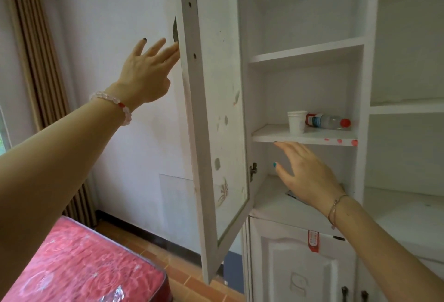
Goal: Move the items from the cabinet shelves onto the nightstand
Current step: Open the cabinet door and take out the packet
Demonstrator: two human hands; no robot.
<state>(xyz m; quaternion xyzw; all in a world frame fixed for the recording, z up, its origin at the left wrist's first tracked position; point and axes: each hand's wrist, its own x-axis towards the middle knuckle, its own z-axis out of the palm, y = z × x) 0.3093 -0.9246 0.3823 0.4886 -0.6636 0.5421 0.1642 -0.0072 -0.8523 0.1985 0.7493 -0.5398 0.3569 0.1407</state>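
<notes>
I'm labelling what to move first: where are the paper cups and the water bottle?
paper cups (pixel 296 122), head view, side of the outer cup.
water bottle (pixel 326 121), head view, middle of its clear body.

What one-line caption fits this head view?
Left hand holds the cabinet door open; right hand reaches toward stacked paper cups and a lying bottle.

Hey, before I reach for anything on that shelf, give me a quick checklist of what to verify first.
1. White cabinet door swung open: ok, left hand at its edge.
2. Right hand free: ok, open and empty, below the shelf.
3. Stack of white paper cups upright: ok.
4. Clear plastic bottle with red cap stable: not ok, lying on its side behind the cups.
5. Dark flat item on the lower shelf: cannot tell, mostly hidden by the right hand.
6. Nightstand ready: cannot tell, not in view.
</notes>
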